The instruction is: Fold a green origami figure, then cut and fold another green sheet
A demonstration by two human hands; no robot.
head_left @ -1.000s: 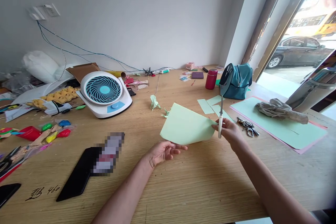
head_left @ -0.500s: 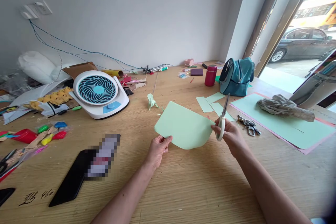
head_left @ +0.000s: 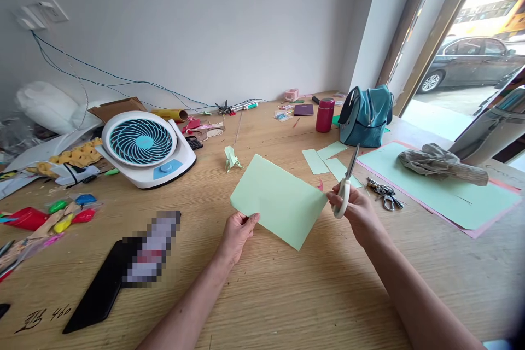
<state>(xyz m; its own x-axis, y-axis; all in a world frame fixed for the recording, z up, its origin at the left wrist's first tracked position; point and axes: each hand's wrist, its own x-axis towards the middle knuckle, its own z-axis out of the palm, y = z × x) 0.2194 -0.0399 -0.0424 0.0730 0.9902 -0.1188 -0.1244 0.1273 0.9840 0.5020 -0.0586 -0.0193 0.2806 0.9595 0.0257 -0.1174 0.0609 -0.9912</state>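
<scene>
A pale green sheet of paper (head_left: pixel 279 199) is held above the wooden table between my hands. My left hand (head_left: pixel 240 232) pinches its lower left edge, thumb on top. My right hand (head_left: pixel 356 208) is closed round the white handles of a pair of scissors (head_left: pixel 346 188), whose blades point up and away from me. Its fingertips also touch the right corner of the sheet. Behind the sheet lie a crumpled green paper piece (head_left: pixel 232 158) and several cut green paper pieces (head_left: pixel 315 162).
A white and blue fan (head_left: pixel 143 145) stands at the left. Near it lie a black flat case (head_left: pixel 98 284) and colourful clay packets (head_left: pixel 63 222). Keys (head_left: pixel 385 194), a red flask (head_left: pixel 325 115), a teal bag (head_left: pixel 365 116) and large green sheets (head_left: pixel 438 202) are on the right.
The sheet's near edge, curved before, now hangs flatter with a pointed lower corner toward me. The view has shifted slightly to the right. Both hands keep their hold.
</scene>
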